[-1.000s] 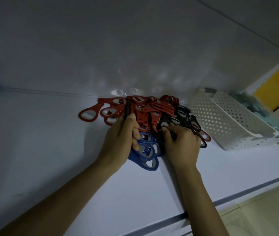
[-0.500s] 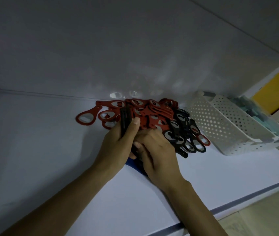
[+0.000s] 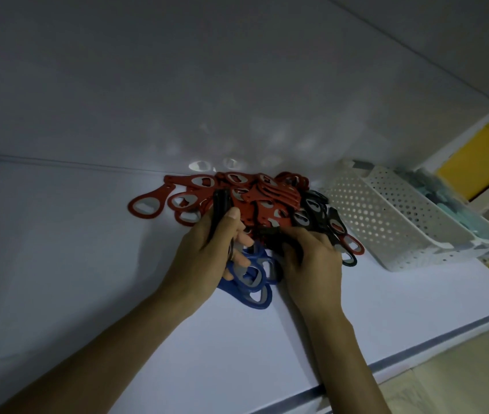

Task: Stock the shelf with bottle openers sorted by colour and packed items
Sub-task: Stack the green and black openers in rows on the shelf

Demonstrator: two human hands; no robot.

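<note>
Black bottle openers [image 3: 221, 204] gripped in the left hand [image 3: 204, 258] could spill among the red openers [image 3: 255, 195] at the shelf [image 3: 58, 264] back edge while the right hand [image 3: 312, 264] pinches another.

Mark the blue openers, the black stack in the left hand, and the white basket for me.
blue openers [image 3: 256, 282], head view, middle of the pile between the hands.
black stack [image 3: 221, 201], head view, upper end, clear of the left hand [image 3: 204, 258].
white basket [image 3: 365, 216], head view, perforated side wall.

Open shelf [image 3: 58, 249] left of openers [image 3: 262, 198]; basket [image 3: 386, 222] hems right, perhaps touching.
</note>
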